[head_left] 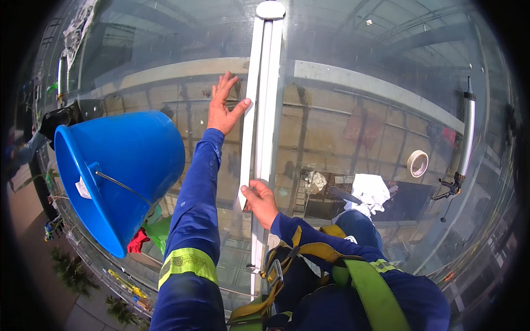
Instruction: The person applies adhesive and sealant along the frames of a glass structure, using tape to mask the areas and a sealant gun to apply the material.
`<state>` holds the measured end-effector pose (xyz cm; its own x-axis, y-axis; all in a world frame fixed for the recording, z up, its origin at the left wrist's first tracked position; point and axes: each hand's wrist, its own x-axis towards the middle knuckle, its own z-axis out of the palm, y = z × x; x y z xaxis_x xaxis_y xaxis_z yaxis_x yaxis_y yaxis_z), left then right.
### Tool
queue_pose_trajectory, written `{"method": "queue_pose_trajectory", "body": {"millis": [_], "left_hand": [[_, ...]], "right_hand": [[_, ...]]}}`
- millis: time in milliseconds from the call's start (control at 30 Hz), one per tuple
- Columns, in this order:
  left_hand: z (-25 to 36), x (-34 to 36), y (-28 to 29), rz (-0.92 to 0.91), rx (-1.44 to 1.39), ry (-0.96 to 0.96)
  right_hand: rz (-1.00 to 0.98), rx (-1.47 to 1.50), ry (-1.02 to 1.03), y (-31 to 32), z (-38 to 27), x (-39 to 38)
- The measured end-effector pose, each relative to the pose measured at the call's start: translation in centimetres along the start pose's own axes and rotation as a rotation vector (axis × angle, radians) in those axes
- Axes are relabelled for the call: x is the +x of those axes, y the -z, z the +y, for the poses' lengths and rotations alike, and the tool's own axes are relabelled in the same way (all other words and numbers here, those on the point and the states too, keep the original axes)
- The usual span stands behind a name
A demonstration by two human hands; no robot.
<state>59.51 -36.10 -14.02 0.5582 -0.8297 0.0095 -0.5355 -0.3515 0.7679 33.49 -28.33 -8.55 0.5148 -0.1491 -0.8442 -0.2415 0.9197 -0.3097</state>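
One blue plastic bucket (pixel 141 149), fitted with a wire handle (pixel 122 186), is seen at the left, its mouth turned to the lower left of the view; inside the rim a small white patch (pixel 83 187) is shown, whether label or scrap cannot be told, and the depths are hidden. One caulking gun (pixel 468 127), silver-barrelled and dark-nozzled, is placed at the far right; the barrel's contents cannot be seen. One long white strip (pixel 249 127) is set along the left side of a white metal profile (pixel 269 99) on the glass panel (pixel 342 49). By the right hand (pixel 262 203), closed in a pinch, the strip's lower end is gripped between thumb and fingers. The left hand (pixel 223 107) is spread wide, nothing grasped, its thumb laid against the strip's edge farther up. One cream tape roll (pixel 411 164) is seen between caulking gun and crumpled white cloth (pixel 370 193).
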Motion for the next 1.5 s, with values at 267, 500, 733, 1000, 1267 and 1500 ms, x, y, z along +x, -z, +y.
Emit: {"method": "queue_pose_trajectory", "body": {"millis": [267,500,733,1000,1267,1500], "left_hand": [[1.1,-7.3,0.8,-0.111,0.062,0.128],[0.9,-7.5,0.6,-0.137,0.16,0.097],[1.2,-7.4,0.4,-0.124,0.182,0.093],[1.2,-7.5,0.3,-0.117,0.196,0.094],[1.2,-7.4,-0.1,-0.102,0.203,0.102],[1.0,-7.4,0.4,-0.066,0.24,0.104]], "right_hand": [[-0.062,0.079,0.012,0.0,0.4,0.3],[-0.027,0.067,0.024,-0.3,0.2,0.5],[-0.037,0.089,0.019,-0.1,0.0,0.6],[-0.043,0.089,0.017,-0.3,-0.1,0.5],[-0.038,0.076,0.019,0.0,-0.2,0.7],[0.42,-0.882,0.972,4.0,-8.2,2.8]]}}
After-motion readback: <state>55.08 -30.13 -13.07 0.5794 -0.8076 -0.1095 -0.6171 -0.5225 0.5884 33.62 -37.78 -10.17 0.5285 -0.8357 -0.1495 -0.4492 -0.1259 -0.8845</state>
